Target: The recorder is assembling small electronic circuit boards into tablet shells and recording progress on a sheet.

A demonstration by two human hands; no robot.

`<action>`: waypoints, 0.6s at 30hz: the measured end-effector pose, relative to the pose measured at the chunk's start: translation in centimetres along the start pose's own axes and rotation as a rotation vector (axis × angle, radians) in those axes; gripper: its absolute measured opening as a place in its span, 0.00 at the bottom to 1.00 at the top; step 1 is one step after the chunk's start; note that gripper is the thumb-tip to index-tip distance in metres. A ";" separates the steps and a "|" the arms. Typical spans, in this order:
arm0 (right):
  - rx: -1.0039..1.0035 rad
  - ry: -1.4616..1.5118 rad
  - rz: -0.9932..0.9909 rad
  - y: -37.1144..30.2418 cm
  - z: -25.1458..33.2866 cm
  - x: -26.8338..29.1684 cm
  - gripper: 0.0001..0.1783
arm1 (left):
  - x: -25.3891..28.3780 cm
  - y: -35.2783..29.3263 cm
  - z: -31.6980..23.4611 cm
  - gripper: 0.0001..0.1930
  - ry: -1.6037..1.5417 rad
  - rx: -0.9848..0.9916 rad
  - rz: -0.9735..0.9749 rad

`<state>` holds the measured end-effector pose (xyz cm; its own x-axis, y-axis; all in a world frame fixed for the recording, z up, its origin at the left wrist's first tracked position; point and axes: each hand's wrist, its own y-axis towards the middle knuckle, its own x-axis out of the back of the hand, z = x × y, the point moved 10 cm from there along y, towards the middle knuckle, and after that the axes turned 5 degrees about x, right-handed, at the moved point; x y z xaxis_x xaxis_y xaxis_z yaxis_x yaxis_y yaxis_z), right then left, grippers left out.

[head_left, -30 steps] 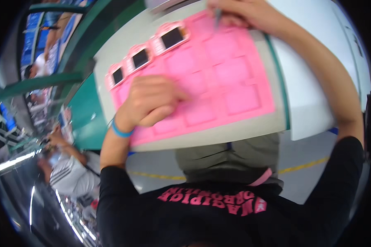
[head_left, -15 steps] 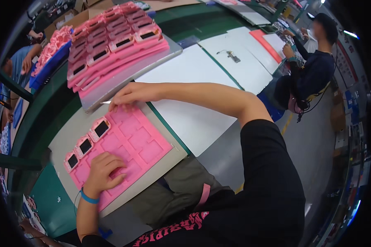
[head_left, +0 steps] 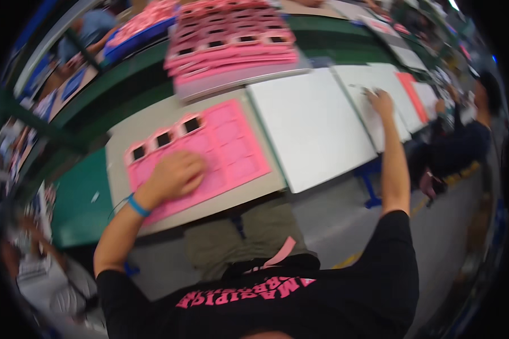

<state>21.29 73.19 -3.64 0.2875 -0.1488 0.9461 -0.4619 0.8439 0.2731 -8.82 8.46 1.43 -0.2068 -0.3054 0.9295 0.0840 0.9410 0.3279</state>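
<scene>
My left hand (head_left: 181,172) rests on a pink tray (head_left: 246,172) with shaped recesses, its fingers bent and the thumb apart, holding nothing visible. Three pink framed devices with dark screens sit along the tray's far left side, one of them a screen unit (head_left: 192,125) just beyond that hand. My right arm stretches out to the right, and my right hand (head_left: 382,103) is over a white board (head_left: 373,127). Its fingertips are pinched on a small dark electronic part (head_left: 370,91) with thin wires, partly hidden and blurred.
Stacked pink trays of devices (head_left: 232,42) stand at the back on a grey slab. Left of them is a blue bin (head_left: 138,45) of pink pieces. A white sheet (head_left: 311,130) lies beside my tray. At the far right, another person (head_left: 458,135) works near a red-orange sheet (head_left: 412,96).
My right hand has left the pink tray's far edge and swung right to the small electronic part. The left hand stays on the tray. The whole view has turned and shifted.
</scene>
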 end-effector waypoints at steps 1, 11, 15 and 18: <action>-0.038 0.043 0.069 -0.5 -0.5 -1.0 0.28 | 0.7 0.2 1.2 0.13 -0.040 0.124 -0.018; -0.022 0.331 0.079 -1.0 -0.7 0.5 0.14 | 2.6 2.9 8.4 0.26 0.185 0.581 -0.247; -0.029 0.510 0.094 -6.3 3.0 4.8 0.12 | 3.3 2.6 8.6 0.28 0.068 0.651 -0.192; -0.089 0.884 0.164 -12.1 6.3 7.6 0.11 | 4.6 2.8 7.9 0.29 -0.034 0.641 -0.214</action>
<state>23.74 58.59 1.40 0.7806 0.3967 0.4831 -0.4981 0.8617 0.0972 -17.22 10.80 5.24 -0.1857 -0.5001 0.8458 -0.5553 0.7636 0.3295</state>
